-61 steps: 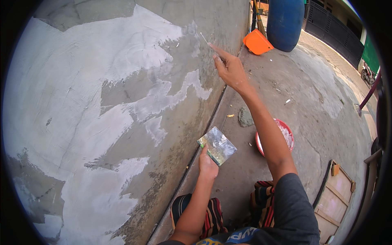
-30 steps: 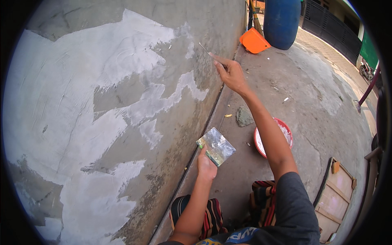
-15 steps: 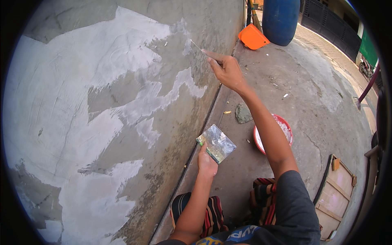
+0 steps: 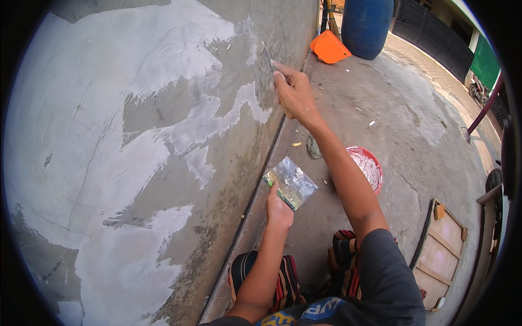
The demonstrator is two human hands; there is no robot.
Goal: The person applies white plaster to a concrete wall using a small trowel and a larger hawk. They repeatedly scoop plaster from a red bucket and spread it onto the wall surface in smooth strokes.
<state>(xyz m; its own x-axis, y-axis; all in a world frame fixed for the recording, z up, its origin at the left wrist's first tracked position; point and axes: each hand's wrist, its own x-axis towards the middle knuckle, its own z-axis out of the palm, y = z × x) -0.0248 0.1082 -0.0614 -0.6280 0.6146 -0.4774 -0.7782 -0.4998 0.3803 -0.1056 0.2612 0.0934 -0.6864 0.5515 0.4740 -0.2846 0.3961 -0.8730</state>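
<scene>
A grey concrete wall (image 4: 163, 92) with rough patches of pale smeared coating fills the left of the view. My right hand (image 4: 293, 95) is closed on a thin metal scraper (image 4: 266, 53), its blade up at the wall near the upper edge of the patches. Lower down, my left hand (image 4: 278, 209) grips a square, mottled flat plate (image 4: 290, 181) with whitish smears, held beside the wall's base. A red basin (image 4: 367, 168) of white paste stands on the floor, partly behind my right forearm.
An orange dustpan (image 4: 329, 46), broom and blue drum (image 4: 366, 24) stand at the wall's far end. A small rock (image 4: 313, 148) lies near the basin. A wooden panel (image 4: 437, 250) is at the lower right. A purple pole (image 4: 484, 111) and a gate (image 4: 432, 38) are at the right.
The view has shifted a little. My right hand has turned more upright on the scraper, raising the blade slightly along the wall. My left hand and the plate sit slightly higher in view.
</scene>
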